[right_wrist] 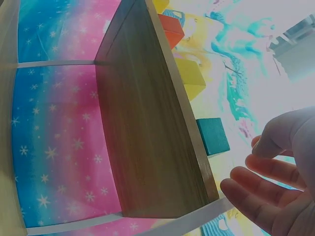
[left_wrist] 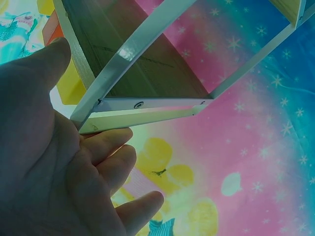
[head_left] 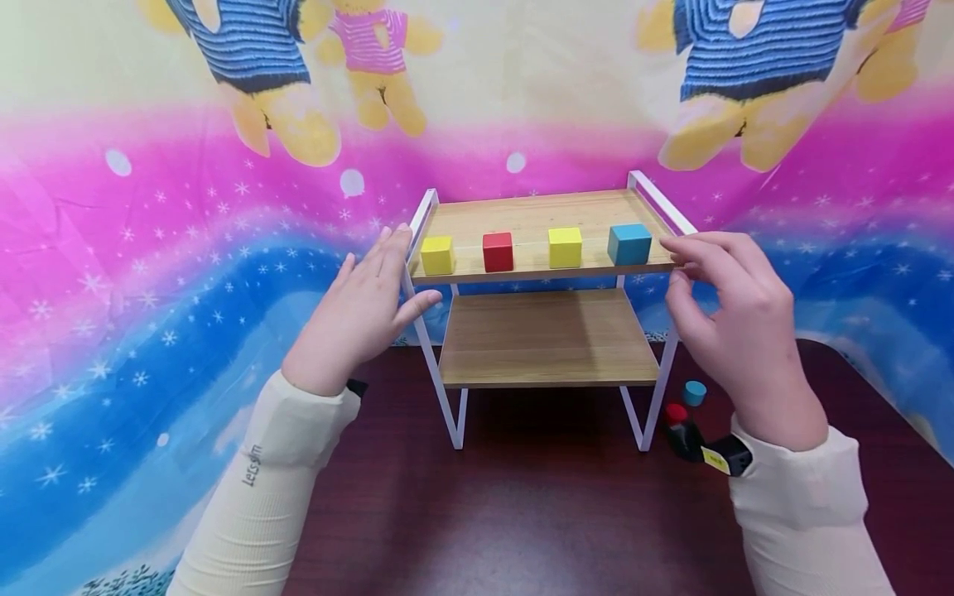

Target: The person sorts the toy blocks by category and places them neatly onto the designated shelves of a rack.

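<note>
A small two-tier shelf (head_left: 547, 331) with wooden boards and a white frame stands before me. Along the front of its top board sit a yellow cube (head_left: 438, 256), a red cube (head_left: 498, 252), another yellow cube (head_left: 565, 248) and a blue cube (head_left: 629, 244). My left hand (head_left: 354, 314) has its fingers extended against the frame's left side, thumb pointing toward the boards. Near the right end of the top board, beside the blue cube, my right hand (head_left: 745, 323) bends its fingers loosely. In the right wrist view a gap shows between those fingers and the blue cube (right_wrist: 213, 136).
On the dark tabletop (head_left: 522, 505), right of the shelf, lie a small blue cylinder (head_left: 695, 393) and a red piece (head_left: 676, 414), partly hidden by the black wrist strap (head_left: 726, 455). A cartoon-bear cloth (head_left: 514, 124) hangs close behind the shelf.
</note>
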A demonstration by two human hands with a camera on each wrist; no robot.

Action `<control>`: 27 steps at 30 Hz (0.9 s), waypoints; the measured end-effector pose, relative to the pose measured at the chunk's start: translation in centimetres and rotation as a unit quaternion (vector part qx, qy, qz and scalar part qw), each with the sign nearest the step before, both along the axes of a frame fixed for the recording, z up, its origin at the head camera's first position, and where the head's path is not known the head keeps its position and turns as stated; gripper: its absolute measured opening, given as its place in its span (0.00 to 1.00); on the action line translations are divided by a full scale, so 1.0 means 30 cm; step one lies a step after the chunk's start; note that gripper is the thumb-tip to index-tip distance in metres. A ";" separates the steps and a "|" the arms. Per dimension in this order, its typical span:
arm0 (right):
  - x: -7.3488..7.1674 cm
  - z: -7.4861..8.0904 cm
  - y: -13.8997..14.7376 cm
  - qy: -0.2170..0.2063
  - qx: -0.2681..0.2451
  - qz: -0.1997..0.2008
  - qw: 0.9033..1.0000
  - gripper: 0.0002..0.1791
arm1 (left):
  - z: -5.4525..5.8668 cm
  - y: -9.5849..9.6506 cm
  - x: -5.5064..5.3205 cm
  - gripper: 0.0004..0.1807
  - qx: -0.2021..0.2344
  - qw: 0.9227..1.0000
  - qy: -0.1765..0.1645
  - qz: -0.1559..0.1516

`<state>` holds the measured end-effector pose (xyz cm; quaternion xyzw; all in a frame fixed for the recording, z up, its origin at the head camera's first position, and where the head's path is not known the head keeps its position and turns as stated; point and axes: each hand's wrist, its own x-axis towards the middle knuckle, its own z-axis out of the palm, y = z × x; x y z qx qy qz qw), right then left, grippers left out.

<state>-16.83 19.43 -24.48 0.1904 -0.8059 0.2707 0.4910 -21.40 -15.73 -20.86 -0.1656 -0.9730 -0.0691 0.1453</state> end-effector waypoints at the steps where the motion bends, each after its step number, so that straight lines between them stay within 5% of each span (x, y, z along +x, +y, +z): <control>1: 0.003 -0.003 0.001 -0.001 -0.002 0.000 1.000 0.23 | 0.000 0.000 0.000 0.52 0.000 1.000 0.000 0.000; 27: 0.021 -0.136 0.065 -0.031 -0.059 0.004 0.998 0.27 | -0.001 -0.002 0.000 0.52 0.000 1.000 -0.002 0.001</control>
